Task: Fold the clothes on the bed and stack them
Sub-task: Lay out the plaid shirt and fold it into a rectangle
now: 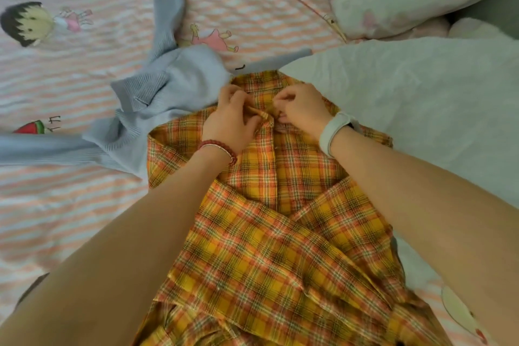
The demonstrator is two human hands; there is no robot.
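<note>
At collar of shirt [280,205] — left hand [230,118] and right hand [302,111] both pinch placket; sweater [168,87] left of grip — no legible labels.

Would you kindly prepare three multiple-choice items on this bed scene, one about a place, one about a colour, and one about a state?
1. Where does the light blue sweater lie relative to the plaid shirt?
A. On the person's left of it
B. On the person's right of it
C. Under the pillow

2. What are the plaid shirt's main colours?
A. Green and white
B. Yellow and orange
C. Plain black

3. What are the left hand and right hand doing?
A. Lying flat and open
B. Holding the sweater
C. Pinching the shirt's front below the collar

Answers: 1 A, the sweater sprawls past the left hand. 2 B, a yellow-orange check shows. 3 C, both hands' fingers curl on the fabric.
</note>
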